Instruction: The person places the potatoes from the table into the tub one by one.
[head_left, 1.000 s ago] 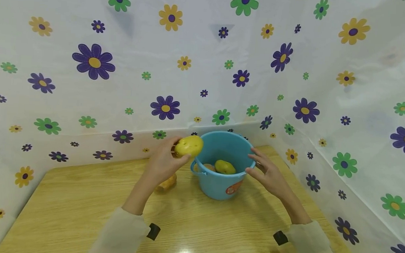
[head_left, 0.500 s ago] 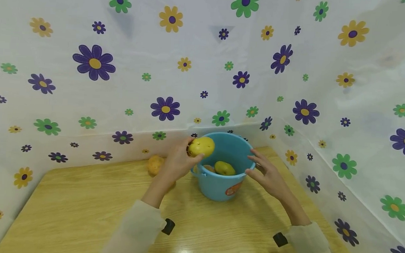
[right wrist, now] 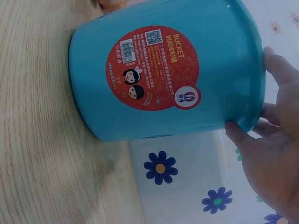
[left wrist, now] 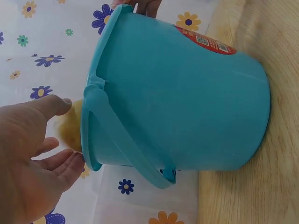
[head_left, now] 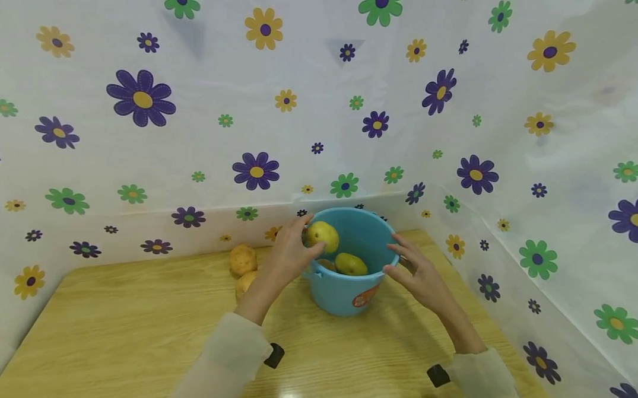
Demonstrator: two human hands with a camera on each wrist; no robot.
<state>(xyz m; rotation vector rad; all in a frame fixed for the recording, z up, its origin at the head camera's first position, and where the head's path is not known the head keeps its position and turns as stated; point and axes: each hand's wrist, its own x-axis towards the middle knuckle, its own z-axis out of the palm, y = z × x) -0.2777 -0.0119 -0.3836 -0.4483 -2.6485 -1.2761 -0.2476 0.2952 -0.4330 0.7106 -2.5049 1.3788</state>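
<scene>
The light blue bucket (head_left: pixel 341 292) stands upright on the wooden table. A yellow potato (head_left: pixel 324 237) is at its left rim, between the spread thumb and fingers of my left hand (head_left: pixel 290 251). In the left wrist view this potato (left wrist: pixel 71 126) looks blurred and partly hidden behind the rim, with the left thumb and fingers apart around it. Inside the bucket lies a greenish-yellow, potato-like piece (head_left: pixel 351 264), with a browner one (head_left: pixel 325 264) beside it. My right hand (head_left: pixel 419 274) holds the bucket's right rim, thumb and fingers bent around it.
Two brownish potatoes (head_left: pixel 242 260) lie on the table left of the bucket, one partly behind the left forearm. The bucket's handle (left wrist: pixel 126 140) hangs down its left side. Flower-printed sheets (head_left: pixel 217 87) rise behind and right of the table (head_left: pixel 131 327).
My left hand has carried the yellow potato right to the bucket, and its fingers have loosened around it as it sinks below the rim. The right hand stays at the bucket's rim.
</scene>
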